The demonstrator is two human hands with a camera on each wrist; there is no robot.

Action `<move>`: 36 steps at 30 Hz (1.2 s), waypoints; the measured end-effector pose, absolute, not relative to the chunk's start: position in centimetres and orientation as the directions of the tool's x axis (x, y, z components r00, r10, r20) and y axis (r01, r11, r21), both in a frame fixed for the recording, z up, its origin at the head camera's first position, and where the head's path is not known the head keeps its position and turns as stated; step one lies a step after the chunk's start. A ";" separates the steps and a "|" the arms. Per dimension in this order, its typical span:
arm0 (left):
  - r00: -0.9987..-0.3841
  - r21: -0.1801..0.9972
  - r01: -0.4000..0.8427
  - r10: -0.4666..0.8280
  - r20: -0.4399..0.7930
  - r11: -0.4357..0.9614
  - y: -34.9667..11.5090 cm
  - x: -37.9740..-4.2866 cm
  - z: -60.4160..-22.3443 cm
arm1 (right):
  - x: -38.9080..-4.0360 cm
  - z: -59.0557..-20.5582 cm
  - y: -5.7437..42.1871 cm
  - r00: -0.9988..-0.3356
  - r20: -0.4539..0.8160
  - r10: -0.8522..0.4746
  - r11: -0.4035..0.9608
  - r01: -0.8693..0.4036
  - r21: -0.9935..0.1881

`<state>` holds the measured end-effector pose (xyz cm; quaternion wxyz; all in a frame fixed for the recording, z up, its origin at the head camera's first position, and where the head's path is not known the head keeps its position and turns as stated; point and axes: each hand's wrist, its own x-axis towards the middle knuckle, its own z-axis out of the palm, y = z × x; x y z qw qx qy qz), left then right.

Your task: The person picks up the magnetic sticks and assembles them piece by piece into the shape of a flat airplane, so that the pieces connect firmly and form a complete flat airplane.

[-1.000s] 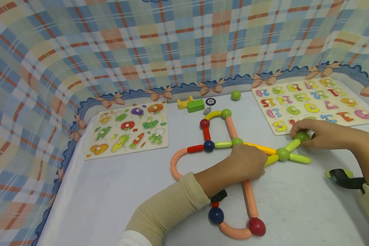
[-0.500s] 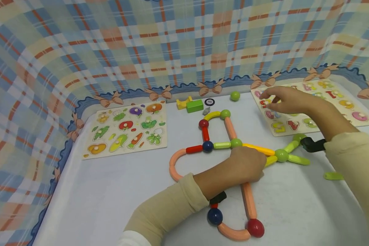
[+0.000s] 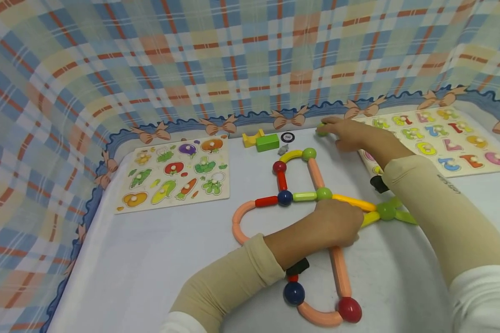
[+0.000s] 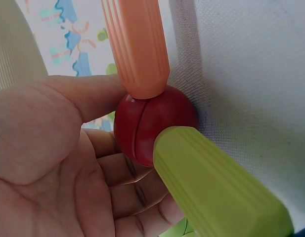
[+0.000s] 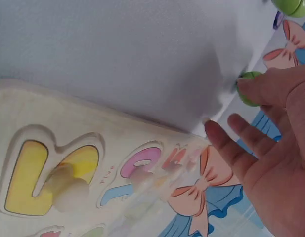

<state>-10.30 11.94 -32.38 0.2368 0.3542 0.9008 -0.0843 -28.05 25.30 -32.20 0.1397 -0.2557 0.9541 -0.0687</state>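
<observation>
My left hand (image 3: 337, 224) grips a red ball (image 4: 137, 123), which shows in the left wrist view with a peach magnetic stick (image 4: 140, 44) and a yellow-green stick (image 4: 216, 182) joined to it. In the head view the hand hides that ball. Stretched to the back of the table, my right hand (image 3: 354, 134) pinches a green ball (image 3: 321, 129) between thumb and forefinger. Its other fingers are spread apart. The joined figure of sticks and balls lies flat, with a green ball joint (image 3: 324, 194), a dark blue ball (image 3: 285, 198) and a yellow stick (image 3: 354, 201).
A vegetable puzzle board (image 3: 175, 173) lies at the back left, a number puzzle board (image 3: 450, 143) at the back right. Behind the figure sit a green block (image 3: 267, 142), a yellow piece (image 3: 252, 138) and a small grey piece (image 3: 283, 150). A plaid curtain (image 3: 254, 69) borders the table.
My right hand has left the green ball at the figure's right end, swept over the number board and come to the loose green ball at the back. The left hand has stayed in place.
</observation>
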 end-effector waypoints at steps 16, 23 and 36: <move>-0.633 0.031 0.683 0.611 -0.475 0.730 11.8 -10.3 -32.5 | -23.2 -31.0 27.1 -0.810 -0.146 -0.568 0.799 -0.501 -0.331; -0.635 0.026 0.689 0.621 -0.460 0.724 11.8 -10.3 -32.5 | -14.7 -28.9 31.6 -0.900 -0.135 -0.414 0.863 -0.341 -0.374; -0.647 0.003 0.681 0.603 -0.468 0.733 11.9 -10.0 -32.1 | -7.7 -33.9 38.8 -0.942 -0.264 -0.207 0.963 -0.150 -0.222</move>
